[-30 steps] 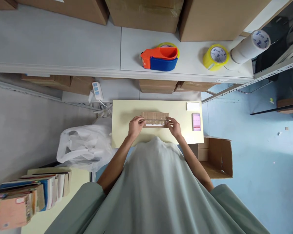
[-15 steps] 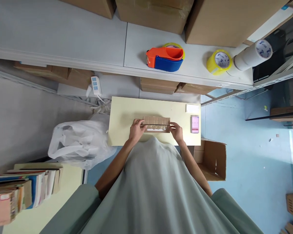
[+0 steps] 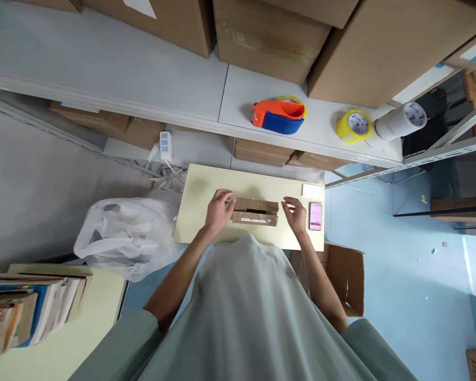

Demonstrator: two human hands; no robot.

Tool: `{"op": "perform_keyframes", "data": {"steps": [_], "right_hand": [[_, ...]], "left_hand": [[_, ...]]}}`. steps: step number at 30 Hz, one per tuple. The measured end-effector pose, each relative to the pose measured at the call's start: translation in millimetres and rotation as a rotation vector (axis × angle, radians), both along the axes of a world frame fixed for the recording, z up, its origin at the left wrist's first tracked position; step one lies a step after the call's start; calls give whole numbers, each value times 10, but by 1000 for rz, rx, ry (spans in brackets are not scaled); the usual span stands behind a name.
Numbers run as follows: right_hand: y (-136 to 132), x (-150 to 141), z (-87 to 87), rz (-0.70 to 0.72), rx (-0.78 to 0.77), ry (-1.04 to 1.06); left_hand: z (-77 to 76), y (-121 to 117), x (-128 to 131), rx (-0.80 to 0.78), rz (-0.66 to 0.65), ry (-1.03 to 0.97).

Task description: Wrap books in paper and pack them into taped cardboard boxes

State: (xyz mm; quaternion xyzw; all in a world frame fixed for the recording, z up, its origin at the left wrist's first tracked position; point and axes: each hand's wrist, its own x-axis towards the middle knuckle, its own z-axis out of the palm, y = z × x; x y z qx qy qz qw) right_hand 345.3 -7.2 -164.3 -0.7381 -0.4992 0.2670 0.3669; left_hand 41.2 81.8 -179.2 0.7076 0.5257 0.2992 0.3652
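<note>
A small cardboard box (image 3: 255, 218) lies on the pale yellow table in front of me, its top flaps slightly parted over a dark gap. Clear tape and a white strip show on its near side. At the box's left end is my left hand (image 3: 219, 210), fingers and thumb apart; whether the thumb touches the cardboard I cannot tell. My right hand (image 3: 295, 216) hovers just off the right end, its fingers loosely bent and nothing visible in them. A phone (image 3: 315, 216) with a lit pinkish screen lies right of that hand, below a small white box (image 3: 312, 190).
On the shelf (image 3: 174, 90) beyond the table stand large cartons, an orange and blue tape dispenser (image 3: 280, 115) and tape rolls (image 3: 354, 126). A white plastic bag (image 3: 127, 233) is at left, near stacked books (image 3: 35, 307). An open carton (image 3: 345, 275) stands below the table's right edge.
My right hand has come off the box and moved right. My left hand has loosened at the left end. The gap between the flaps has widened, and the view has tilted.
</note>
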Motion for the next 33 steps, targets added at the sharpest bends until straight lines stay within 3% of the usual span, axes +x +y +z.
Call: {"op": "perform_keyframes", "data": {"steps": [6, 9, 12, 16, 20, 23, 26, 33], "right_hand": [[958, 208, 955, 121, 341, -349], [1482, 213, 1365, 192, 431, -475], [1962, 176, 1543, 282, 383, -587], [2488, 126, 1431, 313, 242, -691], [2741, 106, 1266, 304, 141, -740], [2647, 81, 1250, 303, 109, -772], [2299, -3, 1282, 352, 129, -780], [1100, -391, 1344, 447, 135, -961]], "left_hand": [[829, 687, 214, 256, 22, -117], [1236, 963, 329, 387, 13, -180], [1553, 1124, 371, 473, -11, -215], [1789, 1187, 316, 519, -22, -221], [1804, 1126, 196, 495, -10, -228], [1698, 982, 70, 461, 2, -250], [1523, 737, -83, 413, 24, -284], [1148, 111, -389, 290, 37, -410]]}}
